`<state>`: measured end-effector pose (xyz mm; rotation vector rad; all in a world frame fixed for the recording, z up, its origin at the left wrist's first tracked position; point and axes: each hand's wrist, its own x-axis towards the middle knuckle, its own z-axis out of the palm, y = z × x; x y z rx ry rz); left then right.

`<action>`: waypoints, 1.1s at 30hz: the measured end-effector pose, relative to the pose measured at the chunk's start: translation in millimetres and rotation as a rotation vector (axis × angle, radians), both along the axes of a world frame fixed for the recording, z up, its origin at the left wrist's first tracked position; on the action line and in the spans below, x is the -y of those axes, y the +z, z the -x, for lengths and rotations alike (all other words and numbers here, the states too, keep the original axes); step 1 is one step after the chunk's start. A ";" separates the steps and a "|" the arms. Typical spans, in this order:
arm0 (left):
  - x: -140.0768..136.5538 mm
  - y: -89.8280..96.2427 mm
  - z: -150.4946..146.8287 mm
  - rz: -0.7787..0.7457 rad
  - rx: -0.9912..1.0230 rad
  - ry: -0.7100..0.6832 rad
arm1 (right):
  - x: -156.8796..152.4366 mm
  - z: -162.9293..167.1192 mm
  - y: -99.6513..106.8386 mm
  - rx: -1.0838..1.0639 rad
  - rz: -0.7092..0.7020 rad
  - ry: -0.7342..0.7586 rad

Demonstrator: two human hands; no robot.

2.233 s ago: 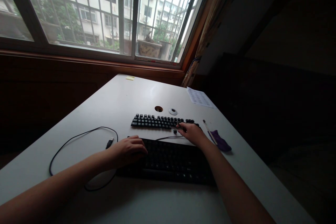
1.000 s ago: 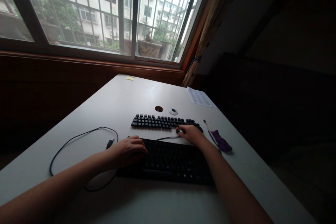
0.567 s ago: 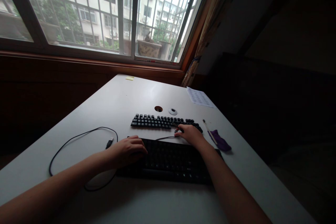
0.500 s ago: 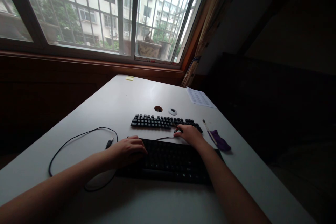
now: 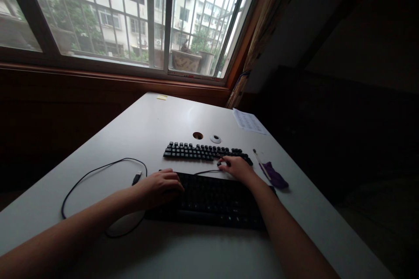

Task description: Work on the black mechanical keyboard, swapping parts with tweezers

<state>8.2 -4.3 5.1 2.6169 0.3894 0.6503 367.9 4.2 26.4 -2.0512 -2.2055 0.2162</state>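
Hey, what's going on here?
Someone is handling keyboard parts at a desk. The left hand rests on the near keyboard's left end. The right hand's fingertips are at a loose keycap; whether it's gripped is unclear. Beyond lie rows of keycaps. A cable curls at left; a brush and purple cloth lie at right.

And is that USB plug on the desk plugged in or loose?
Loose: the USB plug lies on the white desk near the left hand, its bare metal end in plain sight.
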 end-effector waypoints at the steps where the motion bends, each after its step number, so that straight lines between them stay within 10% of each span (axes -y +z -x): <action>1: -0.1 0.1 0.0 -0.002 0.005 -0.003 | -0.2 1.4 0.4 0.006 -0.003 0.002; 33: 1.2 0.7 0.6 0.010 -0.018 0.001 | -3.4 28.5 30.3 0.440 0.140 0.028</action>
